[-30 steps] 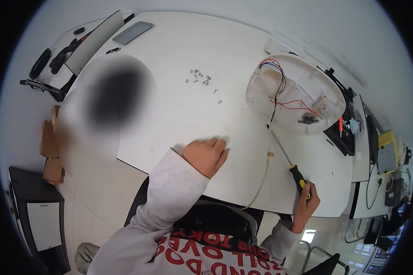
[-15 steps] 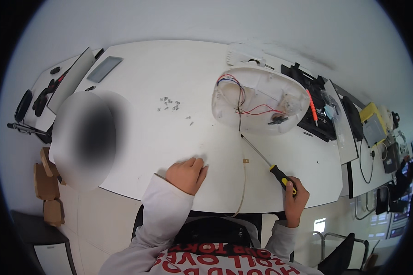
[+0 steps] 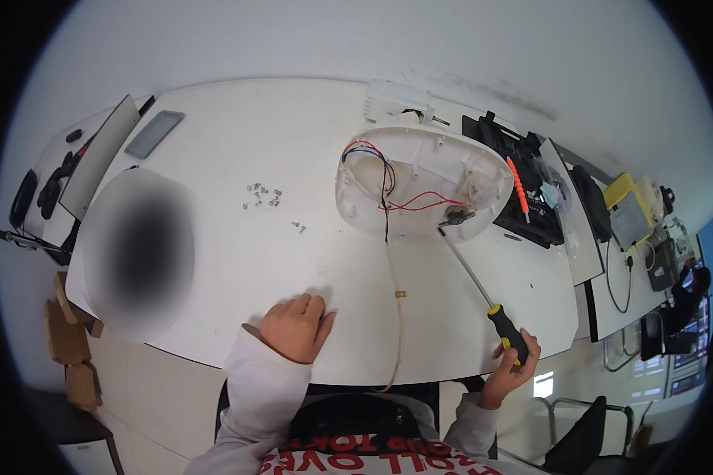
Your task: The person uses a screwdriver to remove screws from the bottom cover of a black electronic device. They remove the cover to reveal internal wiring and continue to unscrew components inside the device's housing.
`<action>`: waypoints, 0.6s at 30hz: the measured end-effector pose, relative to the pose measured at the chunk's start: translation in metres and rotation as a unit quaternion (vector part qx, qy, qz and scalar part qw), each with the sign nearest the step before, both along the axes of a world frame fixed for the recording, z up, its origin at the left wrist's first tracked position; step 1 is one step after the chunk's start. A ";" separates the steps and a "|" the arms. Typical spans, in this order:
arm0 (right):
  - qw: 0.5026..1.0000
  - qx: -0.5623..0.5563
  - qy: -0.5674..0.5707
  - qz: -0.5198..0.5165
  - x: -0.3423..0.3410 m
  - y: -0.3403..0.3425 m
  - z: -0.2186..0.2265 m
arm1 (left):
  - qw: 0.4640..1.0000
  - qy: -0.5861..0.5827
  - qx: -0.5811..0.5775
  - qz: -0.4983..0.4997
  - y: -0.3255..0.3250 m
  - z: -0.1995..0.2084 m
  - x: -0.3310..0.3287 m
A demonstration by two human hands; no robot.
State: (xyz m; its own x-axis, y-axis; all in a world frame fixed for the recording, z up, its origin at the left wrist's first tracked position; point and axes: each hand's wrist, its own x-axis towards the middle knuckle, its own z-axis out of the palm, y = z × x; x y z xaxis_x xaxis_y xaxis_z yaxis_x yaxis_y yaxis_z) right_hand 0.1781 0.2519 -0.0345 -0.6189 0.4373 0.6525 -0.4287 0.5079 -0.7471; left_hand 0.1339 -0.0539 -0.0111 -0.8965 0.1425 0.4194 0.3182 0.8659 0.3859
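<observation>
My left hand (image 3: 296, 327) rests flat on the white table (image 3: 214, 261) near its front edge, fingers together, holding nothing. My right hand (image 3: 511, 366) grips the black and yellow handle of a long screwdriver (image 3: 483, 294). The shaft reaches up to a small dark part inside an open white plastic housing (image 3: 420, 184) that has red, blue and black wires in it. A thin clear tube (image 3: 398, 309) runs from the housing down over the table's front edge. Several small loose screws (image 3: 263, 195) lie to the left of the housing.
A black tool tray with an orange tool (image 3: 520, 190) sits right of the housing. A grey tablet (image 3: 154, 133) and a laptop (image 3: 95, 158) lie at the far left. A yellow box (image 3: 627, 207) and cables crowd the right-hand desk. Cardboard pieces (image 3: 63, 332) lie on the floor.
The view has shifted, so the table and housing sit more to the left and centre. My left hand stays flat on the table. My right hand keeps holding the screwdriver at the housing.
</observation>
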 end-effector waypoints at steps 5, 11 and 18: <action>0.991 -0.007 0.128 -0.033 -0.004 -0.002 0.011 | 1.000 0.005 -0.008 0.001 0.004 -0.001 0.001; 0.981 -0.006 0.177 -0.082 -0.010 -0.018 0.037 | 1.000 0.000 0.000 0.003 0.006 -0.002 0.005; 0.963 0.044 0.213 -0.157 -0.023 -0.034 0.042 | 1.000 -0.008 0.002 -0.009 0.007 0.002 0.007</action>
